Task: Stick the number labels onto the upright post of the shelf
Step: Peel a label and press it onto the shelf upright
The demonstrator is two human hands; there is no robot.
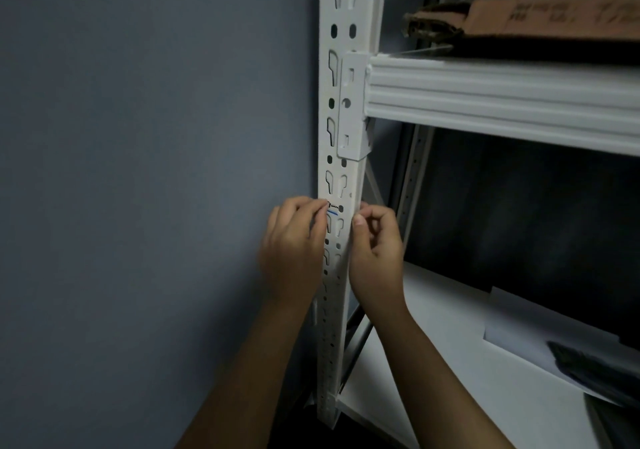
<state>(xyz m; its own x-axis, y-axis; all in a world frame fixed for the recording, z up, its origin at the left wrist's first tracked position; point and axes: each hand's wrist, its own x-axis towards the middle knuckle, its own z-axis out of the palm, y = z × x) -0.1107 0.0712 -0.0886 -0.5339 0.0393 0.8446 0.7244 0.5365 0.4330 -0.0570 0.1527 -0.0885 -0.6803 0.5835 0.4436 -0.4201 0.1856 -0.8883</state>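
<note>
Both hands bracket the white post (pixel 341 178). The left hand (pixel 294 244) pinches a small label (pixel 331 210) against it at its fingertips; the right hand (pixel 375 240), fingers curled, steadies the opposite edge for alignment.

Wall (pixel 138 171) just left of post (pixel 341 178)

Both hands at white slotted post (pixel 341 109) — left hand (pixel 294 247) pinches small label (pixel 332 210) against its face, right hand (pixel 375 247) curled at post's right edge. Cardboard box (pixel 540 15) on upper shelf (pixel 502 98).
</note>
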